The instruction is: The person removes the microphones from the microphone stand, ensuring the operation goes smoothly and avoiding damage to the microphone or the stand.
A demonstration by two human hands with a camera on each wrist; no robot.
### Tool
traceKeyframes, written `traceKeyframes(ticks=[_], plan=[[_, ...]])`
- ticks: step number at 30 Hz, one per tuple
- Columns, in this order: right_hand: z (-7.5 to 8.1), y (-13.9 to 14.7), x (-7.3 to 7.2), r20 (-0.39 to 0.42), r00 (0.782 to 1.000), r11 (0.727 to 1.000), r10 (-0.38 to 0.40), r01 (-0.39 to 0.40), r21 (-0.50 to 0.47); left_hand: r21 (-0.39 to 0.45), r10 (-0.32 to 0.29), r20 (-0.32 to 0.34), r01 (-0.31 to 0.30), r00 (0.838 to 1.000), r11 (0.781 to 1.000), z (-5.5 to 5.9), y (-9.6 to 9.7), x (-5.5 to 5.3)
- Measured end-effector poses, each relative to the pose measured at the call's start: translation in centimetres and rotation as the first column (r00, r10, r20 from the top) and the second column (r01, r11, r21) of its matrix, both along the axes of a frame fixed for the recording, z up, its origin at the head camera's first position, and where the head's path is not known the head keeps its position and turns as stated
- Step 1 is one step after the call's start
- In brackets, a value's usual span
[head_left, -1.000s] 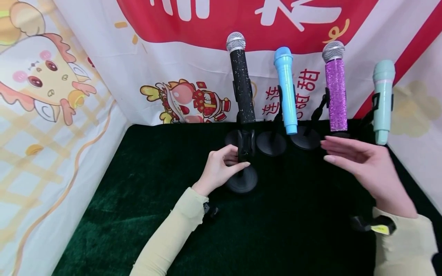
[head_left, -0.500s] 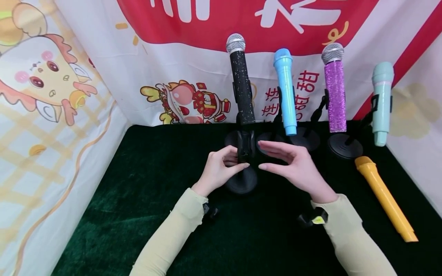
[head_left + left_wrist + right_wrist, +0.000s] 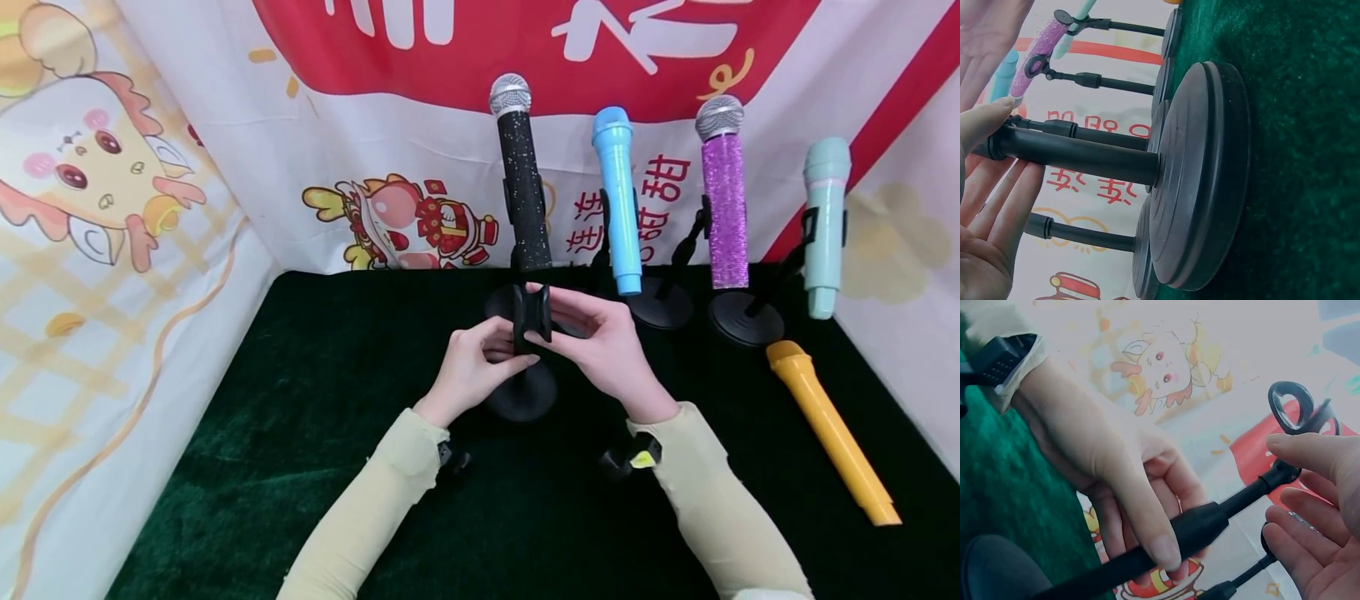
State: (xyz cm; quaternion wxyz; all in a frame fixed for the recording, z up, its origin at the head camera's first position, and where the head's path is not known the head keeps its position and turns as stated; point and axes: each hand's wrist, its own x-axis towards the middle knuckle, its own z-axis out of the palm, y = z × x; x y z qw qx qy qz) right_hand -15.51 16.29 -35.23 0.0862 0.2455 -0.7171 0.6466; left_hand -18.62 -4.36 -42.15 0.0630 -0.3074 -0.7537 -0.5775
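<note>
In the head view my left hand (image 3: pixel 472 367) grips a black microphone stand (image 3: pixel 523 400) by its pole, with the round base on the green cloth. The left wrist view shows the pole (image 3: pixel 1085 153) between thumb and fingers. My right hand (image 3: pixel 607 342) is at the top of this stand, thumb in front of and fingers behind the microphone clip (image 3: pixel 532 312). In the right wrist view the clip (image 3: pixel 1300 425) has an open ring holding no microphone, and the right thumb lies against its lower edge. A yellow microphone (image 3: pixel 832 433) lies on the cloth at right.
Behind stand several more stands, holding a black speckled microphone (image 3: pixel 525 183), a blue microphone (image 3: pixel 620 200), a purple glittery microphone (image 3: pixel 725 208) and a pale green microphone (image 3: pixel 825 225). Printed cloth walls (image 3: pixel 420 142) border the green cloth (image 3: pixel 247 433) at the back and sides.
My right hand has swung left from near the purple microphone to the front stand's clip, uncovering the yellow microphone. My left hand has kept its grip on the pole.
</note>
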Motion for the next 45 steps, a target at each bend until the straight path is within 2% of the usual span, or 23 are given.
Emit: traceKeyframes(ticks=[8,15,31,40,45], plan=[[0.2,-1.5,-0.4,-0.046,0.995,0.996,-0.086,0.086,-0.004,-0.001,0.008,0.007,-0.008,1.000,1.000,0.0,-0.1,0.0],[2.3,-2.4,0.7,-0.093,0.986,0.990,-0.138,0.141,0.025,0.008,0.006,0.044,-0.006,0.999,1.000,0.1,-0.1,0.1],[2.5,-2.4,0.2,-0.193,0.968,0.986,-0.161,0.166,0.014,0.011,0.032,0.102,-0.034,0.994,0.999,0.0,0.0,-0.1],[2.4,-2.7,0.3,-0.248,0.947,0.976,-0.203,0.216,0.025,0.007,0.052,0.115,-0.053,0.992,0.999,-0.1,-0.1,-0.1],[2.2,-2.9,0.3,-0.314,0.919,0.968,-0.236,0.250,0.004,0.004,0.060,0.121,-0.061,0.991,0.998,-0.1,-0.1,-0.2]])
